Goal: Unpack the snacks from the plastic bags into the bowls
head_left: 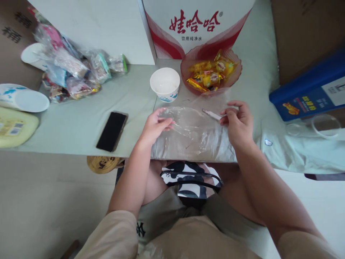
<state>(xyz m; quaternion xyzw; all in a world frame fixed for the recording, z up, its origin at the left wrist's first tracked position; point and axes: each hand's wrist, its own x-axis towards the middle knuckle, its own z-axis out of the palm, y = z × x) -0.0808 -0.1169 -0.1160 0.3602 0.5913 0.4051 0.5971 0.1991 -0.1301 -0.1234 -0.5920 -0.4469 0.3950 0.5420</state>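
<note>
My left hand [157, 126] is closed on the edge of a clear, thin plastic piece [185, 120], pinched between thumb and fingers; its exact kind is hard to make out. In my right hand [238, 124] is a slim white tool with a narrow metal tip [214, 115], held like a pen and pointing left toward the plastic. Below both hands, a clear plastic sheet [194, 147] covers the table's front edge, with a few thin dark strands on it. Just beyond the left hand stands a white paper bowl [165, 82].
A pinkish glass bowl [185, 77] holds yellow-wrapped snacks. A phone [112, 131] lies left of my left hand, with a pile of plastic-wrapped items [72, 72] behind it. White boxes [199, 28] back the table. At right are a blue box [309, 90] and a clear plastic cup [323, 126].
</note>
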